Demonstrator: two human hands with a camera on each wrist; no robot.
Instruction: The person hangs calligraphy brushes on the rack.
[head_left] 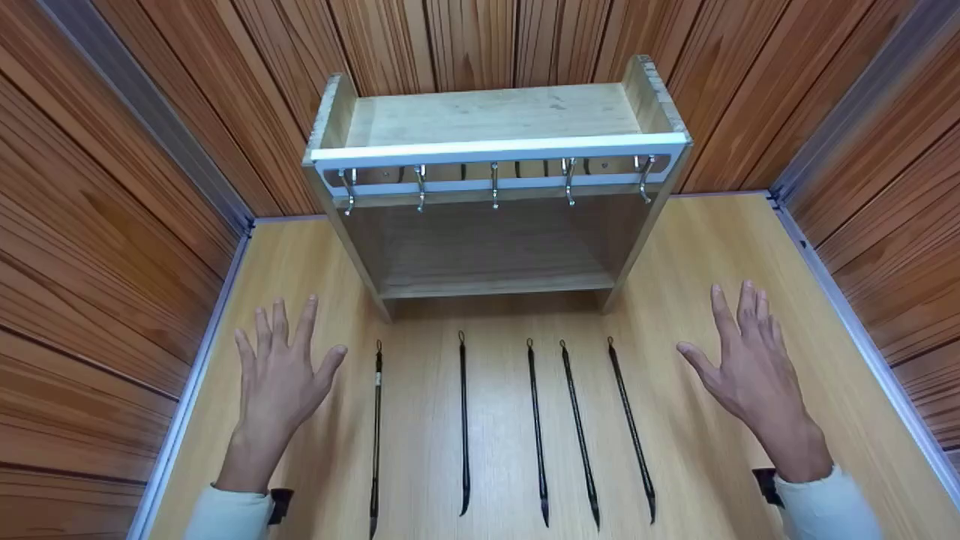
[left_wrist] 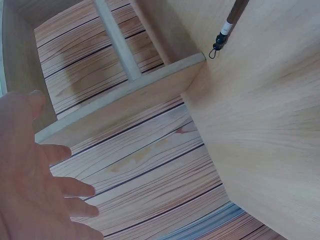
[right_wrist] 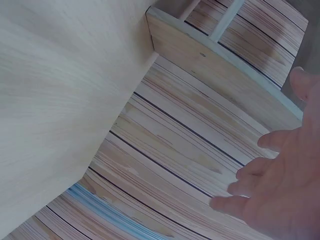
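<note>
Several dark calligraphy brushes lie on the table in the head view, hanging loops toward the shelf and tips toward me. The leftmost brush point(head_left: 376, 435) has a white label near its loop, also seen on the brush point(left_wrist: 227, 27) in the left wrist view. Others are a second brush point(head_left: 464, 420), a middle brush point(head_left: 538, 431), a fourth brush point(head_left: 580, 431) and the rightmost brush point(head_left: 632, 427). My left hand point(head_left: 280, 375) spreads its fingers left of the brushes, holding nothing. To their right, my right hand point(head_left: 754, 371) is likewise spread and holds nothing.
A wooden shelf point(head_left: 495, 285) stands at the back of the table, its front rail point(head_left: 495, 148) carrying several metal hooks point(head_left: 494, 187). Wood-plank walls point(head_left: 97, 225) enclose the table point(head_left: 705, 247) at the back and both sides, with metal edging point(head_left: 862, 315) along the sides.
</note>
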